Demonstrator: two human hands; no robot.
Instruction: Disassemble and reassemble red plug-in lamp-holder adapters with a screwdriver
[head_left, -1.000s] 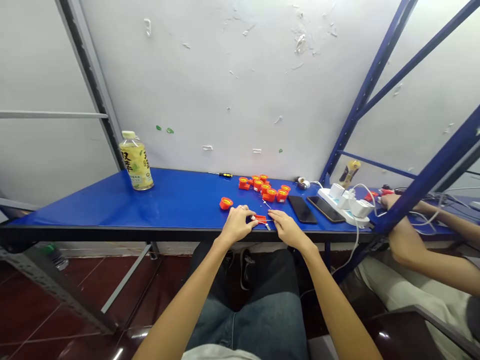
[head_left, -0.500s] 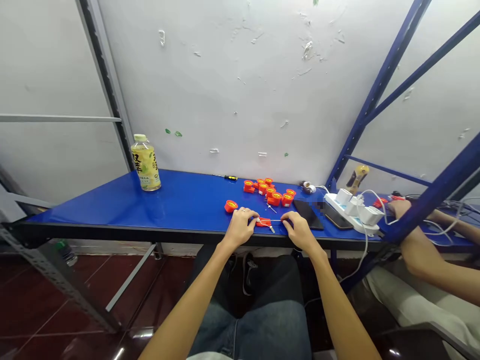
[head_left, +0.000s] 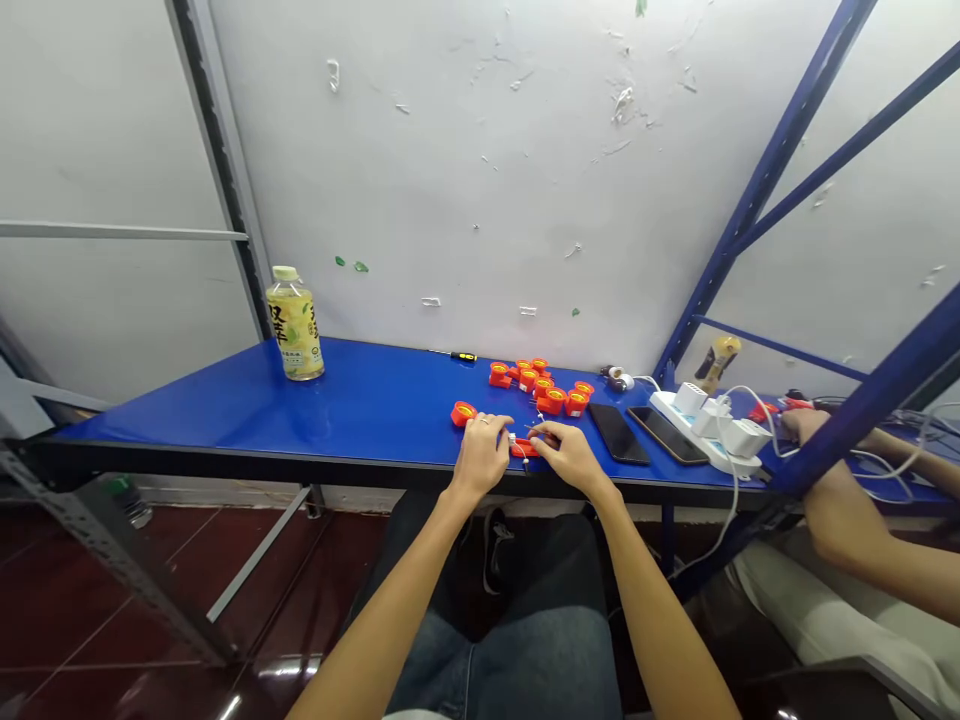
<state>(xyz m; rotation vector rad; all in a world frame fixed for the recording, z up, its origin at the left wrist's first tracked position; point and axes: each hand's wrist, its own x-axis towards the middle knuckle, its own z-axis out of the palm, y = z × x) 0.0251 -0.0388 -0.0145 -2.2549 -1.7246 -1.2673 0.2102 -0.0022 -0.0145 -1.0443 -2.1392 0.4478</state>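
A small red plastic piece (head_left: pixel 523 449) lies between my two hands near the table's front edge, with a thin white cord hanging from it. At its left end, my left hand (head_left: pixel 481 458) has fingers and thumb closed on it. My right hand (head_left: pixel 568 456) is pinched close by its right end; what the fingertips hold is too small to make out. Just behind my left hand sits a red round part with a yellow inside (head_left: pixel 463 413). A cluster of similar red round parts (head_left: pixel 551 400) lies beyond my right hand.
On the blue table (head_left: pixel 382 400) are a drink bottle (head_left: pixel 295 325), a screwdriver (head_left: pixel 461 356) and two phones, one a black phone (head_left: pixel 617 433). A white power strip (head_left: pixel 705 425) with plugs and cables stands right, beside a blue post. Another person's arm (head_left: pixel 847 500) is beyond it.
My right hand has moved left, up to the red plastic piece; the thin pale line stretched between the hands no longer shows. My left hand stays at the piece.
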